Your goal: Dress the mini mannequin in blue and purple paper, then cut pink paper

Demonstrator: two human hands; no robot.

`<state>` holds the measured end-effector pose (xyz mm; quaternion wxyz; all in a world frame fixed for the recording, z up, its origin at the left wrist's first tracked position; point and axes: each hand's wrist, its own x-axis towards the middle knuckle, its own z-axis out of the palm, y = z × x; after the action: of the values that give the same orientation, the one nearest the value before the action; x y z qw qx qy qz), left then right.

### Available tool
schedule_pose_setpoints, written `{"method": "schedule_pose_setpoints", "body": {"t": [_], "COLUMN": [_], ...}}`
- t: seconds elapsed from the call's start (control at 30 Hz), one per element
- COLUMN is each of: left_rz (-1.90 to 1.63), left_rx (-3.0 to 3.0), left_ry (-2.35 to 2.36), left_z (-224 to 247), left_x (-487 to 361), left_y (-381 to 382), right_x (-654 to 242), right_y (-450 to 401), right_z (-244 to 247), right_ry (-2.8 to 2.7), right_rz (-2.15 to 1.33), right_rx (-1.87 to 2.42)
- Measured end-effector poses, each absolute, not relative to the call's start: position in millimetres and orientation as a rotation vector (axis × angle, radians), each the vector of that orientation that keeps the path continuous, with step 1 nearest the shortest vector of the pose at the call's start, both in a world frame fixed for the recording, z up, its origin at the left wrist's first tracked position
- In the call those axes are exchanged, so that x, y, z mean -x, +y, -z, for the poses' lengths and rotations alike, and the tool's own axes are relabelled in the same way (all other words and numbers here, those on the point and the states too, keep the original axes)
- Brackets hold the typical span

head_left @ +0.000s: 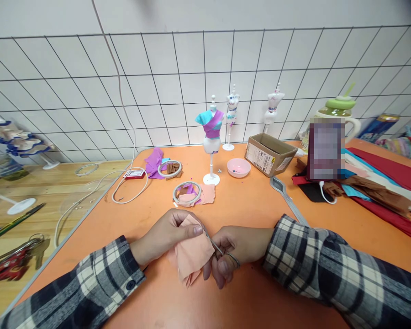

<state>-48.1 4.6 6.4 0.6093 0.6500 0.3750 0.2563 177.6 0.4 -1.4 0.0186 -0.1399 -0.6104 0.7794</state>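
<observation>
My left hand (173, 233) pinches a folded piece of peach fabric (193, 258), its thumb lying on top, and the cloth hangs down towards the orange table. Scissors (216, 246) are gripped in my right hand (228, 256), with fingers through the handle loops. Their blades lie along the right edge of the fabric, close to my left thumb; how far they are apart I cannot tell. Just beyond my hands, a ring (187, 193) lies over peach, purple and brown scraps. Behind it stands a small mannequin (212, 132) wrapped in turquoise and purple strips.
Two more mannequins (233, 107) stand by the tiled wall. A pink bowl (239, 167), cardboard box (270, 153) and propped phone (325, 148) are at the back and right. Fabric strips (380, 187) lie at right. Keys (37, 251) and a white cable (118, 87) are at left.
</observation>
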Motion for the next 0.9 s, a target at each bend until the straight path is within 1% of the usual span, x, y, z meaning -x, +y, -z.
{"method": "schedule_pose_setpoints", "body": {"t": [0.27,0.57,0.9], "left_rz": [-0.602,-0.583,-0.591], "left_rx": [-1.454,-1.382,-1.404], "left_ry": [0.871,0.795,0.828], "left_z": [-9.8,-4.0,-8.4], "left_x": [44.9,47.1,43.9], "left_y": [2.2,1.9,1.5], "right_x": [-178.5,-175.1,-173.8], "right_y": [0.9,-2.4,-3.9], "right_z": [2.9,0.8,3.8], "right_ry": [-1.903,-1.842,-1.810], "right_rz": [-2.400,-2.403,-2.412], "right_rx": [0.340,0.488,0.541]}}
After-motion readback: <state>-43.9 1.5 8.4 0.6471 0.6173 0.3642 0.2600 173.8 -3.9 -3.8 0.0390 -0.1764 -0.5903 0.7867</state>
